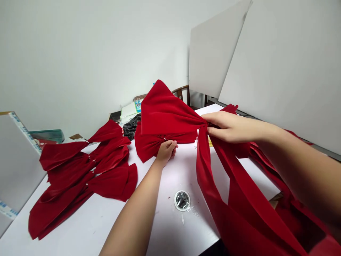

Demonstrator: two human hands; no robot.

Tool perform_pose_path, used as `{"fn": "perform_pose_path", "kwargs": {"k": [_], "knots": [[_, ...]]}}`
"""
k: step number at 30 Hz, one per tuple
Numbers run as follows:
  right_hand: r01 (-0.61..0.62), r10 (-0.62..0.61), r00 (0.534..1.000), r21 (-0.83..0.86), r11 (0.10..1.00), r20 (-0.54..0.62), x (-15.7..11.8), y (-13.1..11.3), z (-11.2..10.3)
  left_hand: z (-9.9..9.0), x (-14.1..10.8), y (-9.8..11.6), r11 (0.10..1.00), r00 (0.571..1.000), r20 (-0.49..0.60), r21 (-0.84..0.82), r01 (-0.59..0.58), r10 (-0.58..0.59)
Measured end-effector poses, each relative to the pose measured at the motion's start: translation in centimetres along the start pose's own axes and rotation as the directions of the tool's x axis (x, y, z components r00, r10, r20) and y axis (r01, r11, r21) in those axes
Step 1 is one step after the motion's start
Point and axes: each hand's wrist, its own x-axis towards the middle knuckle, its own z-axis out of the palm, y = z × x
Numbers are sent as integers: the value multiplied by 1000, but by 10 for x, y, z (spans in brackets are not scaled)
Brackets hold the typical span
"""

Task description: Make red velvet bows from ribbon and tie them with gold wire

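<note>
A large bow of red velvet (165,113) stands over the table, its upper loop pointing away from me and its lower loop lying flat. My right hand (229,127) pinches the gathered centre of the bow, and long velvet tails (239,199) drape from there over the near right edge. My left hand (166,151) has its fingers curled on the lower loop, beside a small metal pin (164,138). To the left lie several similar red velvet pieces (80,170), overlapping and pinched at their centres.
A round metal grommet (182,200) is set in the white table (80,227). Behind the bow are a black plastic bag (131,127) and a wooden chair back (181,93). Large white boards (282,64) lean at the right, and another board (16,160) stands at the left.
</note>
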Motion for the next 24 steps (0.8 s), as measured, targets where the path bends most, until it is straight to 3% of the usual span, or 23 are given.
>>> {"fn": "perform_pose_path", "kwargs": {"k": [2,5,11,18,22,24], "knots": [[21,-18,993,-26,999,120,3,0,-8,0,-1,0,1000,1000,-14,3,26,-26],[10,3,983,-72,997,182,5,1,-11,1,0,-1,995,995,-44,5,95,-95],[-1,18,992,-130,991,123,6,-10,-5,1,1,-2,991,990,-51,0,132,-132],[-110,151,982,-305,946,113,5,-38,-7,0,4,-3,995,993,-66,18,100,-99],[-73,92,991,-182,981,101,-28,-44,-28,0,8,-9,999,995,-87,18,41,-39],[-114,110,993,-67,991,-49,-65,-45,-40,-1,9,-11,1000,997,-79,10,-4,5]]}}
